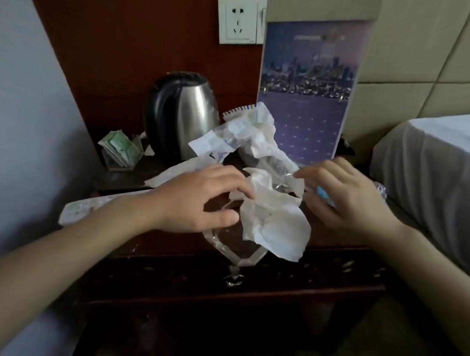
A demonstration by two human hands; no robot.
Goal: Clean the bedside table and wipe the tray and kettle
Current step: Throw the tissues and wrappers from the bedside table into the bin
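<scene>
A dark wooden bedside table (171, 245) carries a steel kettle (181, 113) with a black handle at its back left. Crumpled white tissue (275, 220) and clear plastic wrappers (246, 138) lie heaped in the middle. My left hand (198, 197) hovers over the heap from the left, its fingertips touching the tissue's left edge. On the other side my right hand (343, 193) reaches in with spread fingers over a light blue item (325, 195), which is mostly hidden. A clear glass dish (233, 251) sits at the table's front edge, partly under the tissue.
A calendar with a city picture (310, 92) leans on the wall behind the heap. A clear holder with green sachets (119, 150) stands left of the kettle. A white remote (79, 210) lies at the table's left front. A bed (430, 170) borders the right side.
</scene>
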